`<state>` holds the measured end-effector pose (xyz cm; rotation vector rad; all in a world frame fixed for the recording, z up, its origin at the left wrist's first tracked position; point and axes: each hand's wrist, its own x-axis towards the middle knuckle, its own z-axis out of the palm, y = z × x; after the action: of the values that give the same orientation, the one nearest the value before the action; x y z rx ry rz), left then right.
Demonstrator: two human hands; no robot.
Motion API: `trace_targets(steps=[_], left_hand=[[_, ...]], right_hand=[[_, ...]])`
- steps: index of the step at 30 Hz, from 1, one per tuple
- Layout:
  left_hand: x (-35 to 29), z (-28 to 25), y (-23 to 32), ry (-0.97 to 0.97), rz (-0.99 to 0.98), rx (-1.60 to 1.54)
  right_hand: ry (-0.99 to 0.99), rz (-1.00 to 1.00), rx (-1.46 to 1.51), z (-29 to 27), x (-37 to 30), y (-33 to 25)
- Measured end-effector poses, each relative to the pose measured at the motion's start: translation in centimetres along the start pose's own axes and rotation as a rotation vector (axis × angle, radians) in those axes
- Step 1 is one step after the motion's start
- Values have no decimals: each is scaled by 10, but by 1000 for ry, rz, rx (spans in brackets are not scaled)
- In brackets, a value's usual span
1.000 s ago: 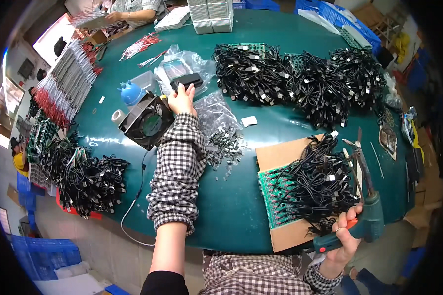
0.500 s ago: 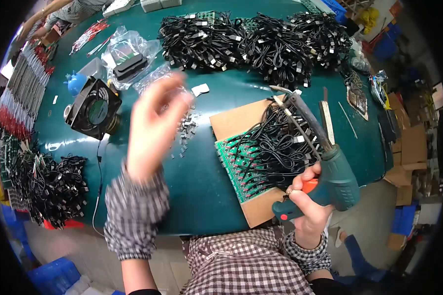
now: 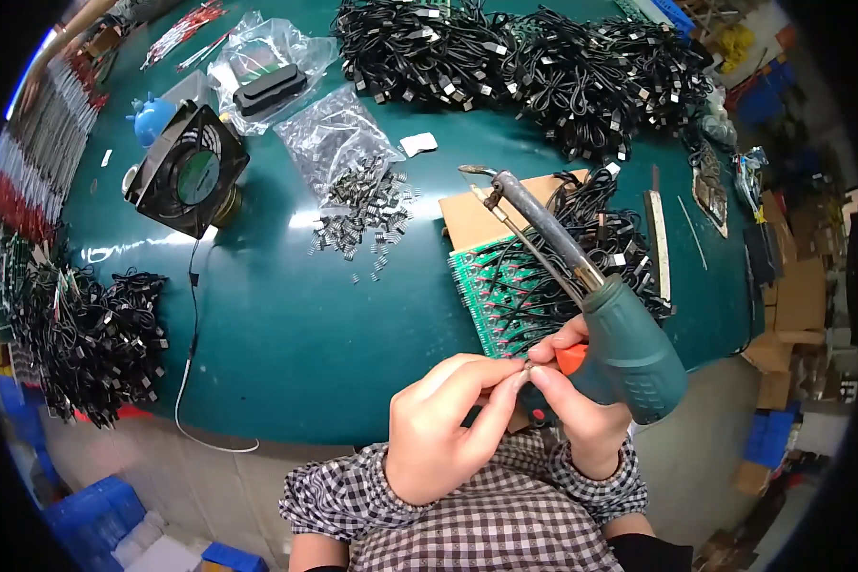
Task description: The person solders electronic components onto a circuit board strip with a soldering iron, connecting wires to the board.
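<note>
My right hand [image 3: 586,415] is wrapped round a dark green soldering gun [image 3: 634,353] with an orange trigger. The gun's metal tube and bent tip point up and to the left, above the circuit boards. My left hand [image 3: 448,419] is closed in a pinch, its fingertips meeting my right thumb and finger. Something tiny is between the fingertips, too small to name. Beyond the hands, a panel of green circuit boards [image 3: 481,296] with black cables [image 3: 605,238] attached lies on a piece of cardboard [image 3: 472,214].
A heap of small metal-pinned parts [image 3: 362,214] spills from a clear plastic bag [image 3: 334,138]. Left of it stands a black fan [image 3: 191,172] with a cord. Bundles of black USB cables [image 3: 429,57] line the far side; more cables [image 3: 95,343] lie at left. A flat bar [image 3: 658,248] rests at right.
My left hand has come from over the small parts down to my right hand, and their fingertips now meet. The soldering gun has shifted slightly left and down.
</note>
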<state>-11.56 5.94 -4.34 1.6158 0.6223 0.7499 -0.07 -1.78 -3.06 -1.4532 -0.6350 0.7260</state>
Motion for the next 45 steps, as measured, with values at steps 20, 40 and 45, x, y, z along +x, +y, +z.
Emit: trace_targets(steps=[20, 40, 45], left_hand=[[-8, -10, -36, -153, -582, -881], [-4, -9, -36, -191, -728, -922], [-7, -7, -33, -168, -740, -887]], right_hand=[[-161, 165, 29, 4, 7, 6], [-210, 141, -104, -5, 0, 15], [-249, 142, -114, -9, 0, 13]])
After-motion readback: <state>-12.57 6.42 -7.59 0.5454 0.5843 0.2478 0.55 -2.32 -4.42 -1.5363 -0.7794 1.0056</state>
